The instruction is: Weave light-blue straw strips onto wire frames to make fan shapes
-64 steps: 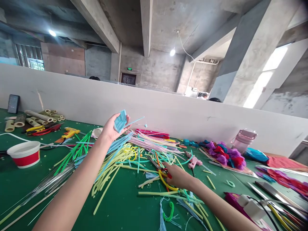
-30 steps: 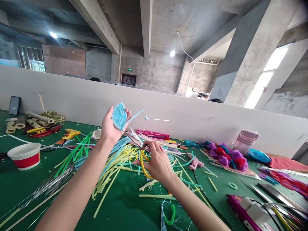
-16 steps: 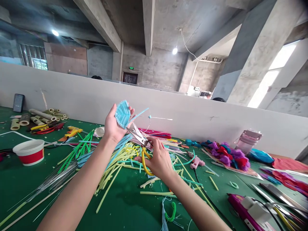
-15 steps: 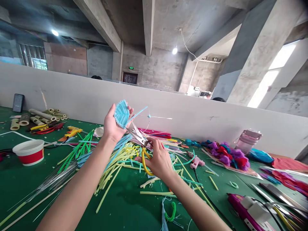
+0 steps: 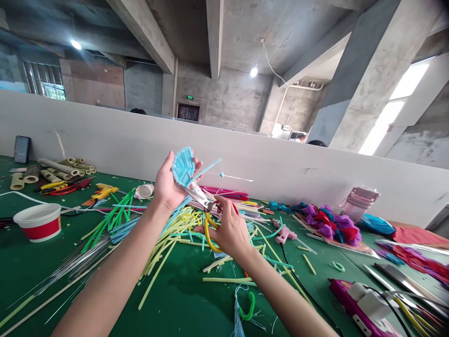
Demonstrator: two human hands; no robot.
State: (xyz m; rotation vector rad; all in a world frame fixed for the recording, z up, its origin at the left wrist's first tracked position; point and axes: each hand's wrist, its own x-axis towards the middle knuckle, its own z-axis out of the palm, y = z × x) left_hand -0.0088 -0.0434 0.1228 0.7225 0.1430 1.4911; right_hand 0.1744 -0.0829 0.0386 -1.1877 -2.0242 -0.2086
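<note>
My left hand (image 5: 167,185), palm up, grips a light blue leaf-shaped piece (image 5: 184,166) made of fuzzy pipe-cleaner strips, with a loose blue strip and thin wires sticking out to the right. In my right hand (image 5: 229,229) is a pair of scissors (image 5: 203,201) with yellow handles. Their blades point up and left, and the tips are at the lower edge of the blue piece. Whether the blades touch a strip is too small to tell. Below both hands lies a pile of yellow pipe cleaners (image 5: 171,224), with green pipe cleaners (image 5: 121,213) to the left.
Left on the green table stand a paper cup (image 5: 38,224), a yellow glue gun (image 5: 104,192), pliers (image 5: 65,187) and bamboo pieces (image 5: 66,169). On the right are a pink glue gun (image 5: 286,233), purple and red petals (image 5: 333,224), a water bottle (image 5: 359,203) and a power strip (image 5: 354,304). A white partition (image 5: 273,164) rises behind.
The blue piece and my left hand have shifted slightly right in the picture, and the piece is turned a little. The scissors stay close to its lower edge.
</note>
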